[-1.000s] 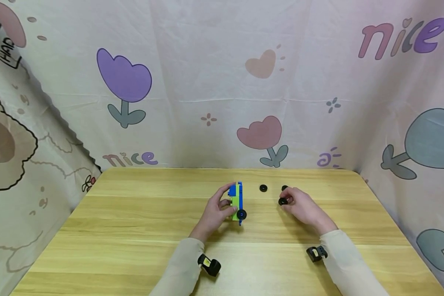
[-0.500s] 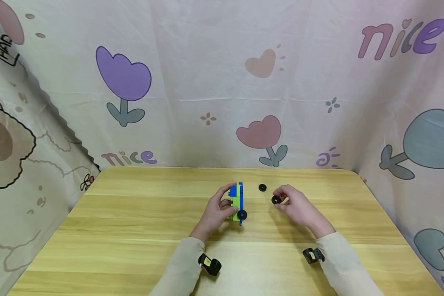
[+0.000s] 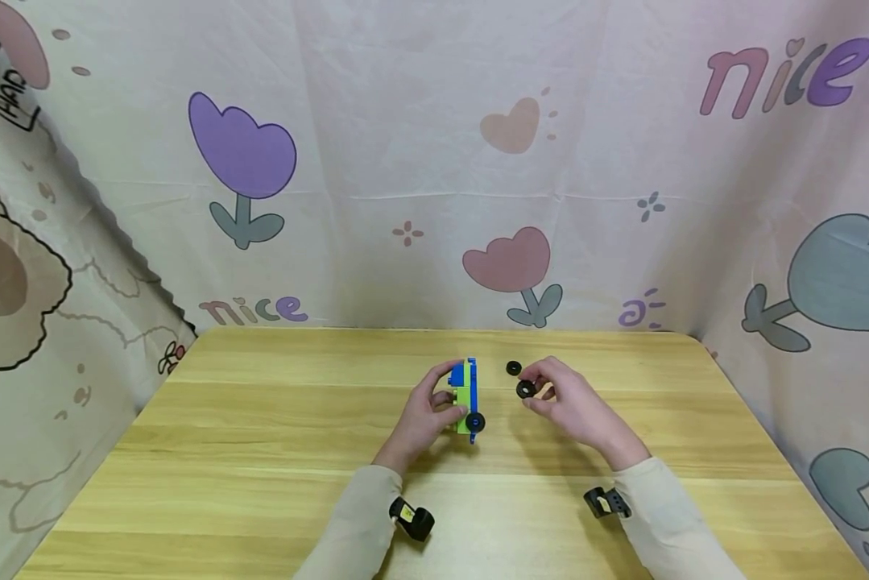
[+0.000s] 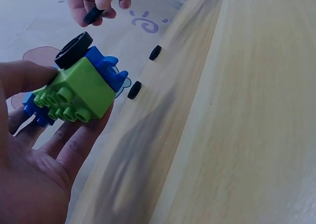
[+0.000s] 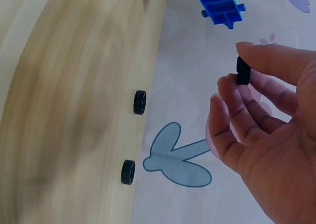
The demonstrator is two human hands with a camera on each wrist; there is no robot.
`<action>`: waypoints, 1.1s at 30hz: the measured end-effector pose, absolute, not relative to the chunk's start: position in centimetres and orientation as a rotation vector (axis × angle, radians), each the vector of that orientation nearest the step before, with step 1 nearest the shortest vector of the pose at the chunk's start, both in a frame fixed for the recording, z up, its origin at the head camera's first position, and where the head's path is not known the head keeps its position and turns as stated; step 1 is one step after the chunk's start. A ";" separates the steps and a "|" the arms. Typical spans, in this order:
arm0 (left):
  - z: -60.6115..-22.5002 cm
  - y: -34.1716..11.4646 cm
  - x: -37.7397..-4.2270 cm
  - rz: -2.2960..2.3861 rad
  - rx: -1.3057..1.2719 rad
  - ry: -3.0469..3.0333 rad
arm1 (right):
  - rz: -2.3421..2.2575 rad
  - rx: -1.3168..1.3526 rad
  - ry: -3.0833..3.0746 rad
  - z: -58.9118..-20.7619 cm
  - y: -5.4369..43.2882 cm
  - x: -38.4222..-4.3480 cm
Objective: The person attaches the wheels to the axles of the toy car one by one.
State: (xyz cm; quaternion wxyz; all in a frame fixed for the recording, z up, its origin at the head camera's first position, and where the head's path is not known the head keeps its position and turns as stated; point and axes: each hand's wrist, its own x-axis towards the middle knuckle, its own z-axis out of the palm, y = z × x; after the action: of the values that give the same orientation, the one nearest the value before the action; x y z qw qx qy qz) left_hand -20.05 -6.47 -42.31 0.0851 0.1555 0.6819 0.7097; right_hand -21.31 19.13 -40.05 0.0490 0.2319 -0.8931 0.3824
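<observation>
My left hand grips a toy car of green and blue building blocks above the table. One black wheel sits on the car's side, near the end closest to me. In the right wrist view, the car's blue underside shows small pegs. My right hand pinches a loose black wheel between thumb and fingers, a short gap to the right of the car. Two more black wheels, a nearer one and a farther one, are on the table; the right hand hides one of them in the head view.
Both hands work over a light wooden table. Behind its far edge hangs a pale printed cloth, which also covers both sides. A small black camera is strapped to each wrist.
My right hand has moved left with the pinched wheel, closing in on the car. The left hand and the car have stayed almost still.
</observation>
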 end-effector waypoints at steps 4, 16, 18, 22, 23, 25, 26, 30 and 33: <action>-42.8 -6.6 -20.3 2.123 0.468 2.039 | 1.196 0.734 -2.703 -39.9 18.8 -21.3; -44.2 -6.5 -20.8 2.099 0.476 2.054 | 1.154 0.810 -2.683 -39.0 17.2 -21.1; -44.1 -6.4 -20.9 2.090 0.476 2.060 | 1.133 0.825 -2.675 -39.0 17.0 -21.1; -45.1 -6.2 -21.4 2.082 0.459 2.069 | 1.114 0.835 -2.676 -39.1 16.6 -21.1; -45.1 -6.1 -21.3 2.079 0.452 2.069 | 1.111 0.829 -2.686 -39.0 16.4 -21.1; -45.1 -6.1 -21.2 2.080 0.450 2.064 | 1.112 0.816 -2.701 -39.0 16.2 -21.0; -45.0 -6.1 -21.1 2.077 0.446 2.063 | 1.117 0.814 -2.706 -38.9 16.0 -21.0; -43.9 -6.0 -20.5 2.063 0.478 2.063 | 1.142 0.809 -2.718 -38.8 15.6 -20.9; -42.9 -5.9 -19.9 2.052 0.491 2.062 | 1.164 0.809 -2.719 -38.9 15.3 -20.9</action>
State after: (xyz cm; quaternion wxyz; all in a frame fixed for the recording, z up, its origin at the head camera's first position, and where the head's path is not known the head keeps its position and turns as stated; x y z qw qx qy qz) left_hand -19.87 -5.89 -42.92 0.0956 0.1655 0.6957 0.6924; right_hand -20.85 15.35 -38.88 0.0377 0.2635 -0.8862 0.3793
